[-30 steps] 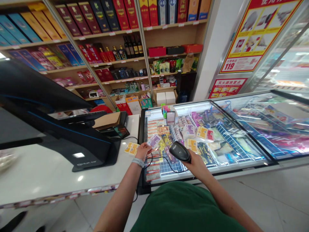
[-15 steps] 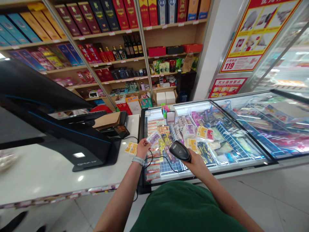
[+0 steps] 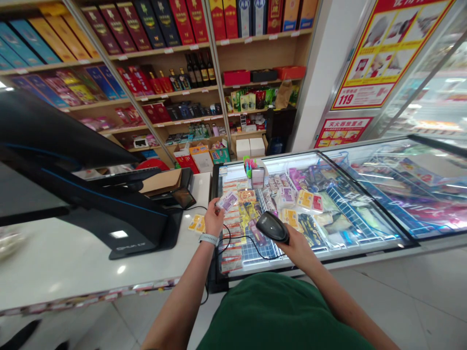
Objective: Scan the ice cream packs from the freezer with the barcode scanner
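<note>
Between the fingers of my left hand (image 3: 214, 218) is a small purple-and-white packet (image 3: 227, 201), held by its left end above the freezer's left edge. My right hand (image 3: 297, 245) is wrapped round a black barcode scanner (image 3: 272, 227), whose head points left toward the packet. The scanner's black cable (image 3: 251, 238) loops left over the freezer glass. On the counter beside my left hand lie yellow packets (image 3: 197, 223). Several more packets rest on the glass near the scanner: a purple one (image 3: 287, 195), a yellow one (image 3: 290, 218) and a yellow-and-red pair (image 3: 310, 200).
A chest freezer (image 3: 372, 245) with a glass top stretches to the right. On the left, a black checkout terminal (image 3: 138, 228) stands on the white counter (image 3: 73, 262). Shelves (image 3: 164, 51) of boxes and bottles line the back. A clear container of colourful items (image 3: 255, 170) sits at the freezer's far edge.
My left hand has drawn slightly left and up with the purple-and-white packet, turning it a little. My right hand and the scanner are almost unmoved.
</note>
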A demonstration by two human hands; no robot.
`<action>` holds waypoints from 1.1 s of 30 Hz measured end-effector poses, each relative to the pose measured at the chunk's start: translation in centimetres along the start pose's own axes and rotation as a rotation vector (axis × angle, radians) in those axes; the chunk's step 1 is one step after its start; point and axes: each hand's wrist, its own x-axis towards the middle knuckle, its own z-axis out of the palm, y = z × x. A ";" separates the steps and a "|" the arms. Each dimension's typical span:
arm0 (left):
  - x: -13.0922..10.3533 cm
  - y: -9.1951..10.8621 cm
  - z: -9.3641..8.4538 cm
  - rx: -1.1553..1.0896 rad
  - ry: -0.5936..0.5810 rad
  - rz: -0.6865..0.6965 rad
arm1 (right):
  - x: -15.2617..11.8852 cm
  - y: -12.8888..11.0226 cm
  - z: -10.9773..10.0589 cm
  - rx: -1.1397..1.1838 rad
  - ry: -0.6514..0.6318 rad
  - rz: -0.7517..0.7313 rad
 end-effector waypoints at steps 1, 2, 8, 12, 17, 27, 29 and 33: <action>0.1 0.1 0.0 -0.008 0.000 0.006 | 0.0 0.0 0.0 0.001 0.000 0.001; 0.1 0.1 0.0 -0.020 -0.004 0.000 | 0.0 -0.1 0.0 0.000 -0.001 0.001; 0.2 0.6 0.1 -0.067 -0.029 -0.001 | 0.0 -0.7 -0.2 0.004 0.007 -0.001; 0.1 0.9 -0.1 -0.043 -0.008 0.041 | 0.0 -0.9 -0.3 0.006 0.018 0.008; 0.3 1.2 -0.5 0.006 0.023 0.089 | 0.0 -0.9 -0.2 0.011 0.021 0.010; 1.0 1.1 -0.6 -0.066 0.060 0.145 | 0.0 -1.0 -0.3 -0.007 0.011 -0.006; 1.0 1.2 -0.6 -0.072 0.061 0.147 | 0.0 -1.0 -0.3 -0.009 0.012 -0.014; 1.1 1.5 -0.5 -0.077 0.066 0.148 | 0.0 -1.0 -0.3 0.008 0.011 -0.026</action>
